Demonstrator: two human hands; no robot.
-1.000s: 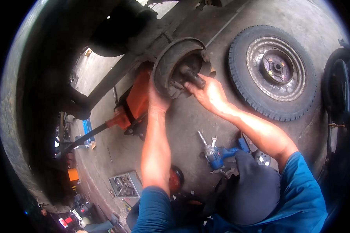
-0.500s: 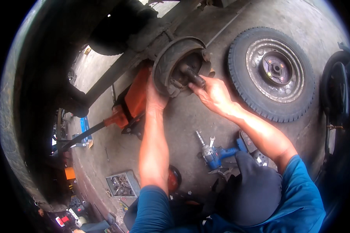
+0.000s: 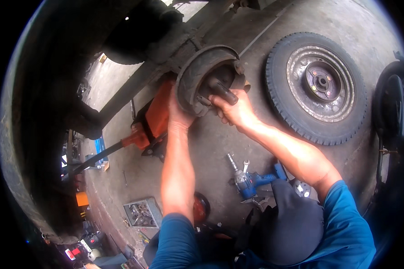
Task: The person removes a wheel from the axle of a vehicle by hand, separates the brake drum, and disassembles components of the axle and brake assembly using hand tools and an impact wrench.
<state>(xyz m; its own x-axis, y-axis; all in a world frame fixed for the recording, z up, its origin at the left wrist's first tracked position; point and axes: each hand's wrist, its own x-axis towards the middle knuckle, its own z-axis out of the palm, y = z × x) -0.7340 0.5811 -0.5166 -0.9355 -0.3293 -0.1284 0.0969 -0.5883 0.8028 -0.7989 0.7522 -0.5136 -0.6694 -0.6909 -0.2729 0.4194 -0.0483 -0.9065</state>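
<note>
A drum brake assembly [image 3: 194, 74] with its curved brake shoes sits on the end of the axle. A dark axle spindle [image 3: 224, 92] sticks out of its middle toward me. My left hand [image 3: 180, 112] is at the lower left rim, its fingers out of sight behind the brake. My right hand [image 3: 238, 108] is just below the spindle. Its fingers are curled in at the lower end of the brake shoes; what they pinch there is hidden. An orange jack [image 3: 159, 112] stands under the axle, left of my left hand.
A wheel with tyre [image 3: 274, 94] lies on the floor at right. Below my hands lie a blue cordless impact wrench [image 3: 249, 183] and a spanner [image 3: 246, 166]. A metal tray of small parts [image 3: 143, 213] is at lower left. The jack's long handle [image 3: 96, 157] reaches left.
My right hand has shifted slightly left and down from beside the spindle tip, its fingers now curled at the lower end of the brake shoes. The left hand stays in place.
</note>
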